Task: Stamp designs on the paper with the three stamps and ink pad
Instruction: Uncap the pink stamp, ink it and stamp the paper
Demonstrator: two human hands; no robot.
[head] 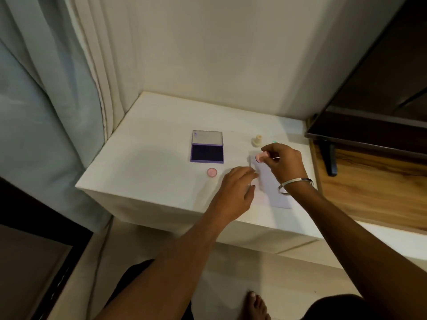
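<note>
A purple ink pad point(207, 153) lies open on the white table point(150, 162), its clear lid tipped back. My right hand point(285, 163) holds a pink stamp point(261, 156) tilted just above the white paper point(275, 192). My left hand point(235, 190) rests flat on the paper's left edge, fingers spread. A round pink cap point(212, 172) lies left of my left hand. A cream stamp point(257, 140) stands upright behind my right hand. A sliver of green point(274, 142) shows past my right knuckles; I cannot tell what it is.
A dark television point(374, 93) on a stand sits on a wooden shelf point(369, 192) at the right. Curtains point(46, 100) hang at the left, a wall rises behind the table. My bare foot point(257, 306) is on the floor below.
</note>
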